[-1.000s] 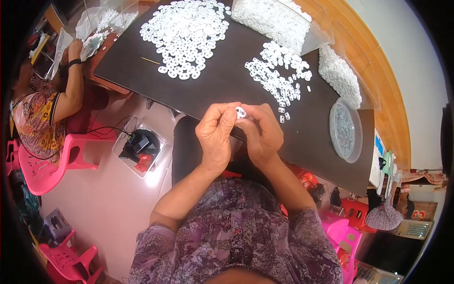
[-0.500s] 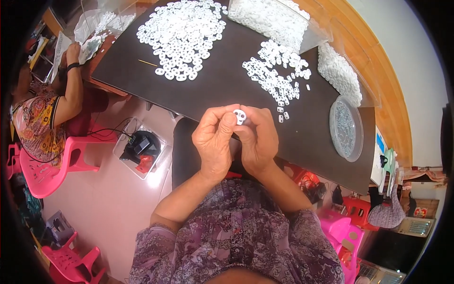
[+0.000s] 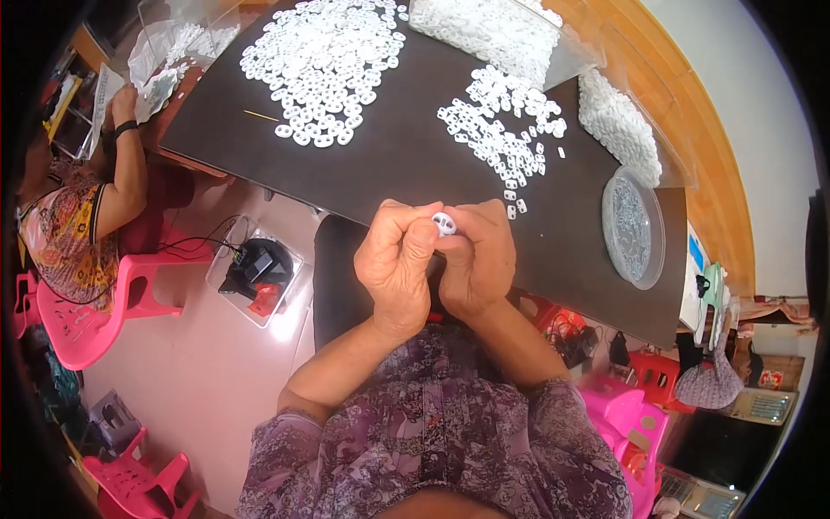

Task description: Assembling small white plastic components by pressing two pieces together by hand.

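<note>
My left hand point(image 3: 396, 264) and my right hand point(image 3: 474, 258) are pressed together over the near edge of a dark table point(image 3: 406, 160). Between their fingertips they pinch one small white plastic piece point(image 3: 443, 224) with two holes. A loose scatter of similar small white pieces point(image 3: 500, 130) lies just beyond my hands. A bigger heap of white ring-shaped pieces point(image 3: 324, 56) lies further left.
A round clear dish point(image 3: 634, 227) stands at the table's right end. Clear bags of white parts point(image 3: 618, 125) line the far edge. Another person in a patterned top point(image 3: 65, 229) sits on a pink chair point(image 3: 82, 320) at left. A box with a black device point(image 3: 255, 268) sits on the floor.
Both hands have stayed joined on the white piece and have shifted slightly, turning it between the fingertips. The piles on the table have not moved.
</note>
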Action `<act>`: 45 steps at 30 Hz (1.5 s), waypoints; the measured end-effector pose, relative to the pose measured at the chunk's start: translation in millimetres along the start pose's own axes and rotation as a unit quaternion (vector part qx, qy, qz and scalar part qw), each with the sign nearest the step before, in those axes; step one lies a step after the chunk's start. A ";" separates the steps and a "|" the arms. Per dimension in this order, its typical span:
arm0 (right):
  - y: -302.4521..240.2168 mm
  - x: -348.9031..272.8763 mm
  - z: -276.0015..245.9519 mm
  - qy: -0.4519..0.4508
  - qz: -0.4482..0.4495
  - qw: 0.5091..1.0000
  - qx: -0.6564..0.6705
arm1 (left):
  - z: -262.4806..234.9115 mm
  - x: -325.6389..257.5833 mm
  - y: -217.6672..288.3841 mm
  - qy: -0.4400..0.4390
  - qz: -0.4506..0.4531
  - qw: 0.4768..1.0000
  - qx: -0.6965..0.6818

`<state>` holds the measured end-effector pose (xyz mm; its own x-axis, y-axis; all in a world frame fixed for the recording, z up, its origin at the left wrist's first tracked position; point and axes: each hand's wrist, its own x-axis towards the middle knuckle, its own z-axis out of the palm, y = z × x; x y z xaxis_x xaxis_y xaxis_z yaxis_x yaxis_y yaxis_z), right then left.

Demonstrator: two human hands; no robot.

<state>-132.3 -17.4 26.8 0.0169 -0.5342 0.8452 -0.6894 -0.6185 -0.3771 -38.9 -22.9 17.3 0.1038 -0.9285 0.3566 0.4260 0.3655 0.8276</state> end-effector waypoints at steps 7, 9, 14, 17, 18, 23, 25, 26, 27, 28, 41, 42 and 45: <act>4.8 -7.1 2.1 0.006 0.024 1.000 0.004 | 4.6 0.2 -4.2 0.009 0.009 0.998 0.059; 5.3 -8.6 3.5 0.026 0.029 0.999 0.006 | 5.4 -2.3 -6.8 0.005 -0.001 0.999 0.054; 4.0 2.1 1.4 -0.008 0.013 1.000 0.008 | 8.9 0.7 2.7 0.044 -0.044 0.998 -0.018; 0.2 11.7 -3.3 -0.055 0.021 0.998 0.019 | 1.8 6.0 16.2 0.041 -0.127 0.991 -0.023; 1.5 12.2 -3.6 -0.055 0.020 0.998 0.021 | 0.7 8.8 8.0 0.044 -0.099 0.994 -0.032; 3.4 9.6 -3.9 -0.031 0.045 0.997 0.045 | 0.6 6.5 15.8 0.017 -0.119 0.992 -0.039; 2.7 9.0 -2.4 -0.025 0.047 0.998 0.045 | 2.3 5.5 15.6 0.021 -0.114 0.991 -0.062; 2.0 8.9 -1.5 -0.019 0.049 0.998 0.044 | 3.3 6.3 15.0 0.021 -0.089 0.995 -0.041; 1.6 9.4 -0.2 -0.020 0.048 0.998 0.046 | 4.0 7.0 14.3 0.023 -0.065 0.997 -0.020; 1.7 10.1 2.0 -0.016 0.048 0.998 0.046 | 4.1 7.0 11.7 0.025 -0.064 0.997 -0.020; 0.5 6.8 16.1 0.003 0.059 0.998 0.014 | -0.5 11.9 -0.4 0.009 0.042 0.996 0.082; 1.1 5.4 17.6 0.001 0.062 0.998 0.016 | -0.1 11.6 -1.9 0.016 0.051 0.994 0.095; 7.9 4.5 21.7 0.023 0.040 0.999 0.006 | 0.4 10.2 -6.4 0.009 0.052 0.995 0.085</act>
<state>-121.9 -37.2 19.4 -0.0708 -0.5550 0.8289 -0.6778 -0.5828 -0.4481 -40.9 -34.7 15.9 0.1551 -0.8857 0.4376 0.2534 0.4638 0.8489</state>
